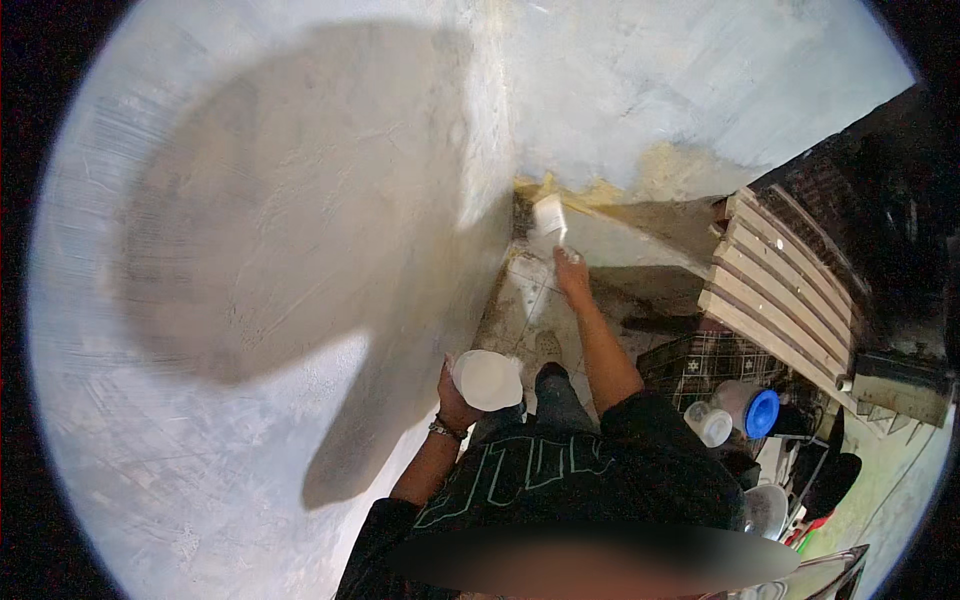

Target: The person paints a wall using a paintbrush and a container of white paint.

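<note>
My left hand [456, 405] is wrapped round the side of a white plastic tub [488, 380], held near my waist; pale contents show inside it. Stretched forward, my right hand [572, 272] is closed on the handle of a wide, flat paintbrush [549, 218] with a white end. The brush is low in the wall corner, beside a yellowish, bare-looking band [600, 195] at the bottom of the far wall; whether it touches the wall I cannot tell. White smears mark my right fingers.
A streaky white wall [200, 440] stands close on my left, with my large shadow on it. Tiled floor [535, 290] lies ahead. On my right are a slatted wooden rack [775, 290], a jar with a blue lid [760, 412], a clear container [708, 425] and assorted kitchenware.
</note>
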The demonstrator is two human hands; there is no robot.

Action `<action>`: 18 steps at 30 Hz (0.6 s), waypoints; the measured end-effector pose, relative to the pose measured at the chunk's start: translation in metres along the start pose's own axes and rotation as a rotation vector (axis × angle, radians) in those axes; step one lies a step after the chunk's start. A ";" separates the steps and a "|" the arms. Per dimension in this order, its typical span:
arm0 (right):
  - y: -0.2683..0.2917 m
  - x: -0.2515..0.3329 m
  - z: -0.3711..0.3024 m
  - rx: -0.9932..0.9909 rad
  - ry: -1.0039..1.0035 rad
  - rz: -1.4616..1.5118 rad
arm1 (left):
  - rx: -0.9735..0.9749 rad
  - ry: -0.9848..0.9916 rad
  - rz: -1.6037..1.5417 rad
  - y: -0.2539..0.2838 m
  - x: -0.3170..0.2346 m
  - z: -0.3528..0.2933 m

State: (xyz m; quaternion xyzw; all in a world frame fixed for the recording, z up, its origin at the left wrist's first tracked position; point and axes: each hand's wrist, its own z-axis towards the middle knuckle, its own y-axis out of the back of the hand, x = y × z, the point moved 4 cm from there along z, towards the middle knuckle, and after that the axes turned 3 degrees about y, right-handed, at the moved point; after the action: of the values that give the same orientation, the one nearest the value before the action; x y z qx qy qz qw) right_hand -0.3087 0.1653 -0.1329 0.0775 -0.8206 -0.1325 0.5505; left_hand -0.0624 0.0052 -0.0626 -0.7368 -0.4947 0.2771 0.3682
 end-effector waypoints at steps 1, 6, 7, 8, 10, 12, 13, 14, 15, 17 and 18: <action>-0.014 -0.008 -0.002 0.101 -0.226 0.107 | -0.003 -0.006 0.000 0.001 0.000 -0.001; -0.064 0.010 0.016 0.103 -0.446 0.412 | -0.046 0.032 -0.060 0.010 0.001 -0.010; -0.074 0.004 0.029 0.107 -0.467 0.602 | -0.047 0.034 -0.053 0.012 0.002 -0.009; -0.079 -0.002 0.047 0.097 -0.464 0.609 | -0.069 0.016 -0.016 0.015 0.003 -0.006; -0.093 0.006 0.068 0.219 -0.349 0.669 | -0.095 -0.006 0.021 0.022 0.001 -0.002; -0.103 0.040 0.058 0.223 -0.340 0.726 | -0.084 -0.064 -0.008 0.033 -0.004 -0.010; -0.100 0.064 0.047 0.207 -0.318 0.782 | -0.087 -0.072 -0.017 0.032 -0.003 -0.015; -0.094 0.078 0.038 0.205 -0.312 0.779 | -0.053 -0.073 -0.012 0.023 -0.003 -0.018; -0.089 0.092 0.027 0.179 -0.243 0.816 | -0.017 -0.078 -0.005 0.014 -0.006 -0.019; -0.079 0.105 0.018 0.146 -0.165 0.848 | -0.004 -0.081 0.001 0.008 -0.007 -0.016; -0.074 0.114 0.015 0.146 -0.113 0.913 | 0.000 -0.085 0.007 0.006 -0.008 -0.014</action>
State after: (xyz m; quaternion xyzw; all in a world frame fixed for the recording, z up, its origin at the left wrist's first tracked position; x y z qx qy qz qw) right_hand -0.3675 0.0660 -0.0604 -0.2605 -0.8066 0.1778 0.4999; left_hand -0.0512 -0.0072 -0.0587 -0.7262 -0.5072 0.3094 0.3457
